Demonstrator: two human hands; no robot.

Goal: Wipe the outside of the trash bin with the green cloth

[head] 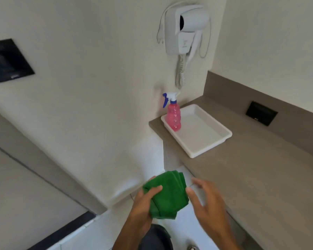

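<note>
A folded green cloth [167, 194] is held low in the middle of the view by my left hand [143, 204], thumb over its top. My right hand [208, 201] hovers just to the right of the cloth with fingers spread, its fingertips close to the cloth's edge and holding nothing. A dark rounded object [156, 237] shows at the bottom edge between my forearms; I cannot tell whether it is the trash bin.
A grey-brown counter [251, 168] runs along the right, bearing a white tray [206, 141] with a pink spray bottle [173, 116] in its left corner. A white wall hair dryer [185, 29] hangs above. Black panels sit on the wall [7, 60] and backsplash [261, 113].
</note>
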